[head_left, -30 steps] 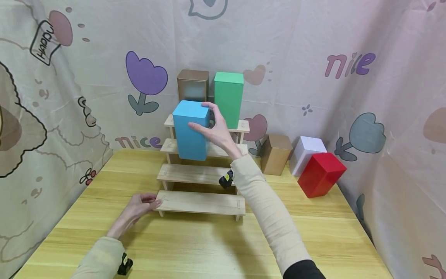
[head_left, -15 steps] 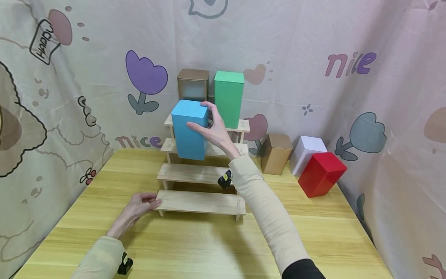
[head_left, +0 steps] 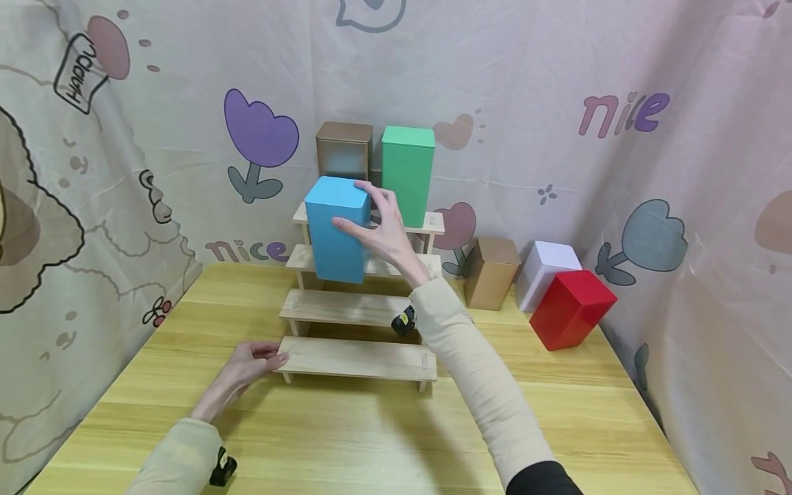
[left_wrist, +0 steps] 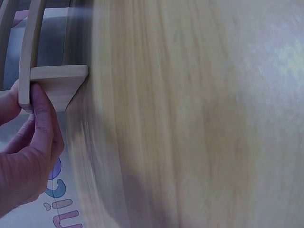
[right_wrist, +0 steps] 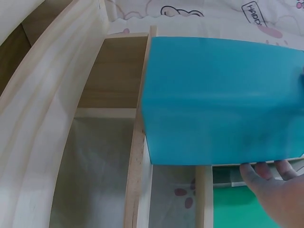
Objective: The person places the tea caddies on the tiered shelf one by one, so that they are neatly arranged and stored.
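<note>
In the head view, a tall blue box stands upright at the left end of the second step from the top of a wooden stepped rack. My right hand grips its upper part from the right, thumb on the front face and fingers near the top back edge. From the right wrist view, the blue box has its base at the step's board, and only some fingertips show. My left hand pinches the left end of the lowest step; the left wrist view shows thumb and fingers around that board's end.
On the top step stand a brown box and a green box. Right of the rack, a gold-brown box, a white box and a tilted red box are on the wooden table. Printed cloth hangs behind.
Hardly anything differs. The blue box and my right hand are very slightly further left on the step, while my left hand keeps its place on the lowest board.
</note>
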A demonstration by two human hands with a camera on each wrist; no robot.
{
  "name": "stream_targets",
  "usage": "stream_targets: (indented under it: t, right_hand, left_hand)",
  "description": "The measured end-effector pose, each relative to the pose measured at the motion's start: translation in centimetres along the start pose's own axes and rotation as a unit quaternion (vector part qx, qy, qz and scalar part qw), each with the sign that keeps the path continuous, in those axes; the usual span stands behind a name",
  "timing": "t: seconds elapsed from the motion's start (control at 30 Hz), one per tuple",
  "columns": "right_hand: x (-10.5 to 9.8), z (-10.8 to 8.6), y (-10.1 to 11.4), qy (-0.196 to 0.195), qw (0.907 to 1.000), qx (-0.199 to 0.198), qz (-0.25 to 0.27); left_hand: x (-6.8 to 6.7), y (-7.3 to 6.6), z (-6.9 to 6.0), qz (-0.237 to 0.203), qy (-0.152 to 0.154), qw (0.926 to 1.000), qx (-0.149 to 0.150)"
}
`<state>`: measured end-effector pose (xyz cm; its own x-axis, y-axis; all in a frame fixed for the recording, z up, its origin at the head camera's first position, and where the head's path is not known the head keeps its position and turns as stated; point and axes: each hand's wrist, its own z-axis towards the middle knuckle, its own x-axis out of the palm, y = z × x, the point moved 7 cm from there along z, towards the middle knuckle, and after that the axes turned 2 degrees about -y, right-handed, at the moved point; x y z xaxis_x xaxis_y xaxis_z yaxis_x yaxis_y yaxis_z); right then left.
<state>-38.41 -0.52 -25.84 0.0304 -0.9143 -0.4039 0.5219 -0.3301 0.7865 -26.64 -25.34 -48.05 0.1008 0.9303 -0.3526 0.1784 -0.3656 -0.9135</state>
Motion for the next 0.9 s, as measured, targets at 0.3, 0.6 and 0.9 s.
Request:
stream_targets:
  t: [0.3, 0.6, 0.9]
  right_hand:
    - [-0.38, -0.04, -0.31, -0.002, 0.9999, -0.006, 0.010]
    - [-0.34, 0.00, -0.58, -0.014, 0.9997, -0.019, 0.010]
    - [-0.20, 0.08, -0.66, -0.020, 0.9996, -0.016, 0.011]
  left_hand:
    - [-0.05, -0.13, -0.04, 0.010, -0.001, 0.9999, 0.009]
    - [-0.02, -0.18, -0.15, 0.012, 0.000, 0.9999, 0.012]
    - [0.03, -0.05, -0.17, -0.007, -0.002, 0.9999, 0.011]
